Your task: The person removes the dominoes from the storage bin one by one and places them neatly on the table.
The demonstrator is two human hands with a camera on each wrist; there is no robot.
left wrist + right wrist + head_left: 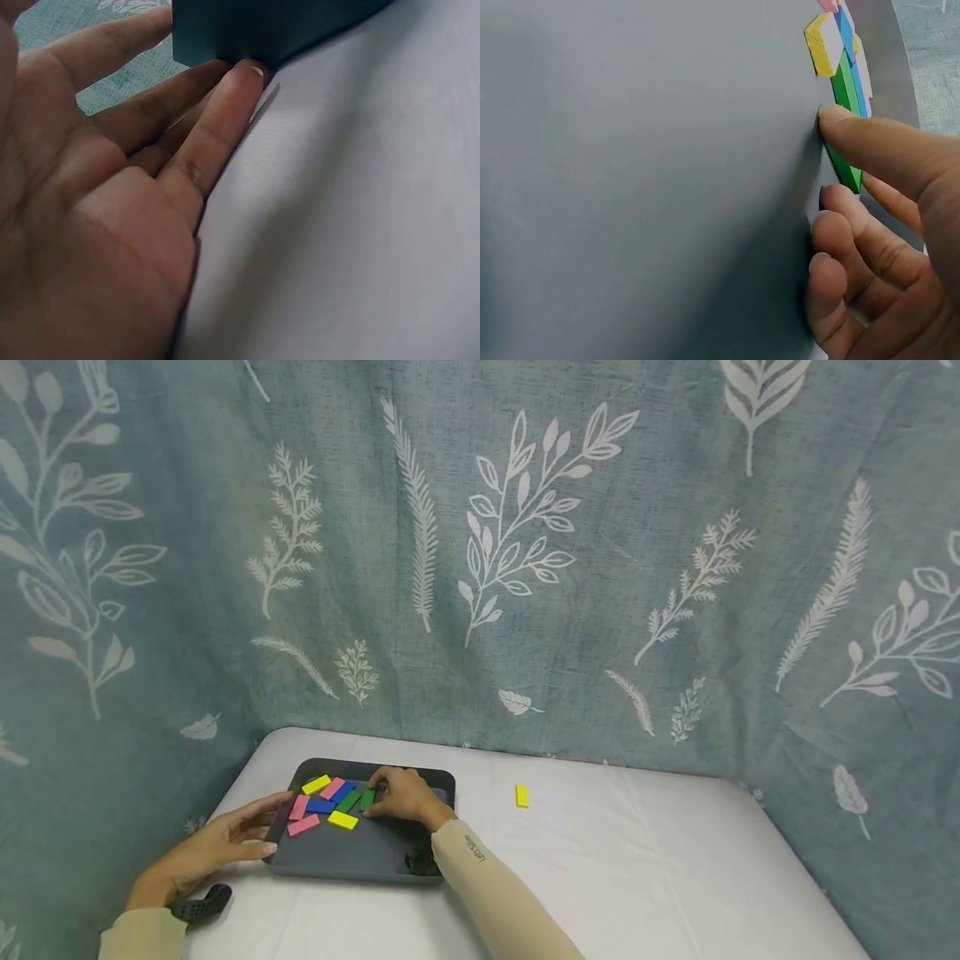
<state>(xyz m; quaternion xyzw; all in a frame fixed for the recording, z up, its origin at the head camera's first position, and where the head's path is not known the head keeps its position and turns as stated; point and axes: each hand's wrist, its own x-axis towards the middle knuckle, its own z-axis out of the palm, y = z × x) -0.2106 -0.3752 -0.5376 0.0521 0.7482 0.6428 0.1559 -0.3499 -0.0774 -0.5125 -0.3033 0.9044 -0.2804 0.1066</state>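
Observation:
A dark grey tray (352,872) stands on the table with several small yellow, pink, blue and green blocks clustered in its left half. My right hand (408,795) reaches into the tray and pinches a green block (367,800) between thumb and fingers. In the right wrist view, that thumb lies against the green block (847,171). Another green block (348,802) and a yellow block (342,821) lie just left of it. My left hand (210,847) touches the tray's left side, its fingers fairly straight. The left wrist view shows fingertips against the tray wall (225,34).
A lone yellow block (522,796) lies on the white-covered table (622,860), right of the tray. A patterned blue-green curtain (525,677) hangs behind and along the sides. Black straps are around both wrists.

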